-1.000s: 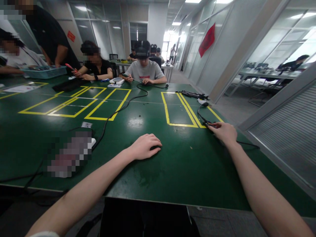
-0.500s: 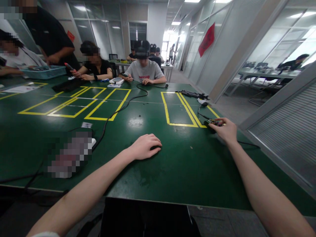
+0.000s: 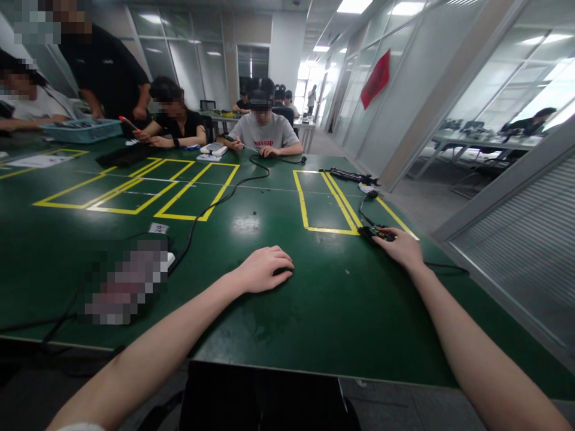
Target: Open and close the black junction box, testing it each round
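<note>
My left hand [image 3: 263, 269] rests palm down on the green table [image 3: 314, 299], fingers curled over something dark I cannot make out. My right hand [image 3: 402, 246] reaches out to the right and grips a small black device [image 3: 377, 233] with coloured parts, which lies at the corner of a yellow taped rectangle [image 3: 326, 203]. A black cable [image 3: 365, 209] runs from the device away across the table.
Several people sit and stand at the far side of the table, one by a blue tray [image 3: 81, 129]. Black cables [image 3: 211, 203] cross the table. A blurred item [image 3: 126, 281] lies left. A black tool [image 3: 350, 175] lies far right. The table's right edge is close.
My right hand has drawn the small black device a little left and nearer along the table. My left hand has stayed put.
</note>
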`<state>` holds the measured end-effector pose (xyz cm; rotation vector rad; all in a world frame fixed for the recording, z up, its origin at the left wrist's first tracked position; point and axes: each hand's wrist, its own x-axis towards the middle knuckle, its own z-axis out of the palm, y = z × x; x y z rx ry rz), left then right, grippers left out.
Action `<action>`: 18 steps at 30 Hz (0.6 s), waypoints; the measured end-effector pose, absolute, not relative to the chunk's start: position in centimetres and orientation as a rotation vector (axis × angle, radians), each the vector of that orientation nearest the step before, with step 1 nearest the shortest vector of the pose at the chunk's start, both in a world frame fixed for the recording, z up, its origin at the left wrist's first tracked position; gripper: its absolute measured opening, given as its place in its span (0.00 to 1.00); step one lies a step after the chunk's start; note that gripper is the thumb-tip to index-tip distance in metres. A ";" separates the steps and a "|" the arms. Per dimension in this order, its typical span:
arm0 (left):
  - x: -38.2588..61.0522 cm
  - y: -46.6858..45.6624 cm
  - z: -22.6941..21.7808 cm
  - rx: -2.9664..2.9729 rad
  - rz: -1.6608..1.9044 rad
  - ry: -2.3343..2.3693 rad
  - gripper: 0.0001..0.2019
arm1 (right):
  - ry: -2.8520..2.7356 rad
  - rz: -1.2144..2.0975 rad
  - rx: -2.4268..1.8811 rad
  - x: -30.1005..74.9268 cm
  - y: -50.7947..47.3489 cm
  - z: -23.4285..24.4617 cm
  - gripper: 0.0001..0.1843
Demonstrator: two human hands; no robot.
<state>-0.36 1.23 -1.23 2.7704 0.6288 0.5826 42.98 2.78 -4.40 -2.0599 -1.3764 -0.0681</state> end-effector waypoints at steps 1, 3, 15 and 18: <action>-0.4 1.2 -1.2 2.769 0.582 0.632 0.09 | -1.426 -0.009 -2.077 41.5 2.6 -4.0 0.21; -0.3 1.2 -1.3 2.762 0.586 0.641 0.09 | -1.583 0.114 -1.982 38.1 2.1 -3.3 0.21; -0.1 0.0 -0.2 2.730 0.563 0.612 0.23 | -2.372 0.689 -0.869 22.7 -3.9 -2.0 0.18; -0.2 0.0 -0.3 2.739 0.549 0.656 0.34 | -2.319 0.685 -0.883 23.8 -3.7 -1.6 0.21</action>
